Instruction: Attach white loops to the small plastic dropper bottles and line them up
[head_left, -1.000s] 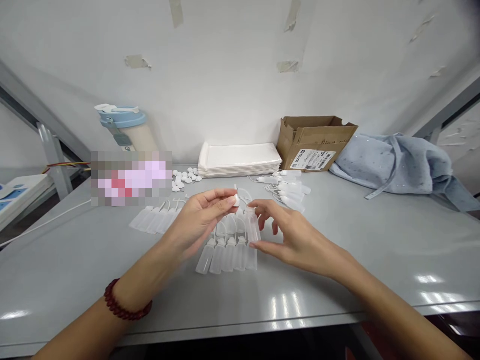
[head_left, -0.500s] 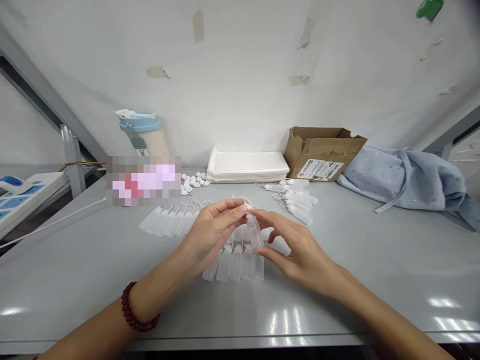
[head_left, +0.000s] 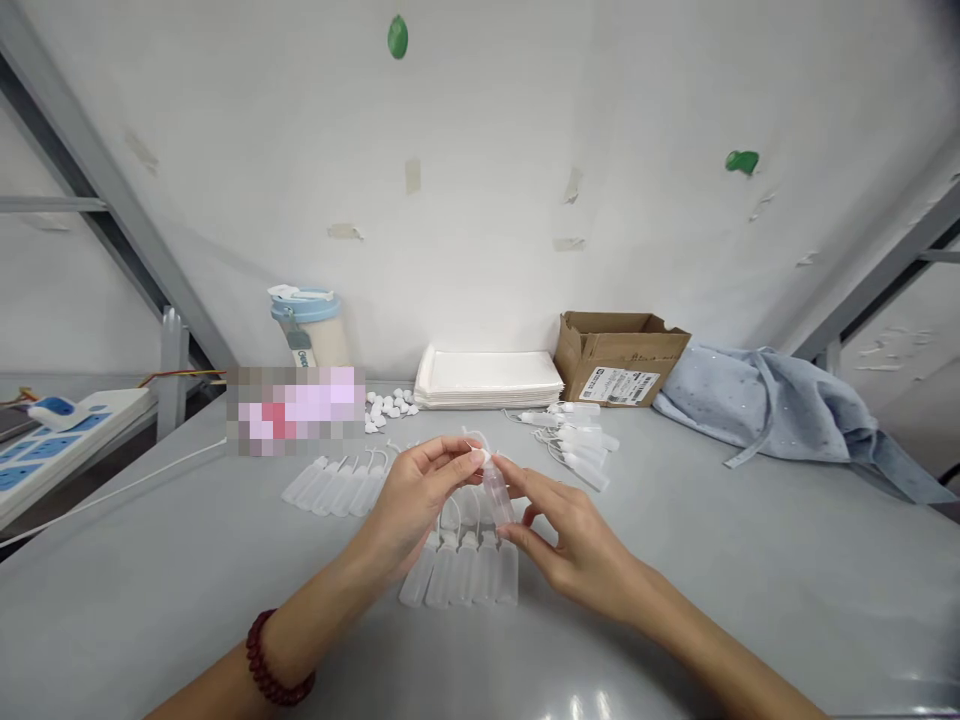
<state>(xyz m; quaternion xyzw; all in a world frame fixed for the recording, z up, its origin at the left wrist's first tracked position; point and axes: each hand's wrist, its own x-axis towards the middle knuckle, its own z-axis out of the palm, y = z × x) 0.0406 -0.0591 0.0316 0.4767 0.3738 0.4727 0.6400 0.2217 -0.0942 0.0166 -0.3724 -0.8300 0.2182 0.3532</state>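
A small translucent plastic bottle (head_left: 496, 494) is held tilted above the table between my two hands. My left hand (head_left: 431, 490) pinches the white cap (head_left: 484, 457) at its neck, with thumb against fingertips. Along the bottle's body, my right hand (head_left: 562, 515) grips with thumb near the base and fingers near the shoulder. Just beneath my hands lies a row of similar bottles (head_left: 465, 575) with white tops and thin tubes, partly hidden. Another row of bottles (head_left: 337, 488) lies left of my left hand. Beyond my right hand is a loose group of tubed bottles (head_left: 585, 440).
Loose white caps (head_left: 390, 404) lie at the back, beside a stack of white trays (head_left: 491, 380). A cardboard box (head_left: 619, 360) and a blue cloth (head_left: 765, 405) stand back right. At left are a blue-lidded tumbler (head_left: 319, 330), a blurred pink patch and a power strip (head_left: 67, 440).
The camera view has tilted upward, so everything sits lower in the picture. Both hands keep their hold on the bottle and its cap, with little visible change in grip.
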